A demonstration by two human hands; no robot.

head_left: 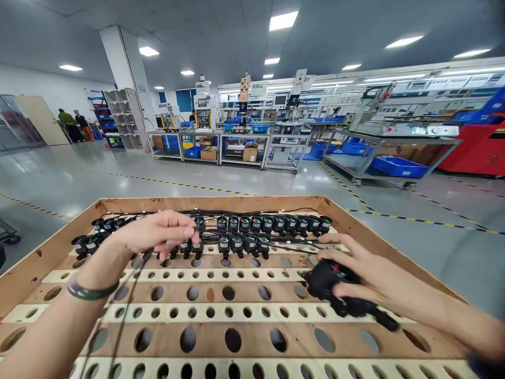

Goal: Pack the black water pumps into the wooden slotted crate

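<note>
Right hand (357, 276) closed on black device (325, 287), left hand (161, 231) on cable (135, 284), open holed slats (256, 310) between, wooden rim (347, 224) at right.

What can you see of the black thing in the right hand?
The black part looks like hard plastic, with a chunky body, a speck of red, and a stubby piece sticking out toward the picture's lower right. The right hand's grip holds it tilted over the wooden rack with holes. Blur hides small details.
</note>
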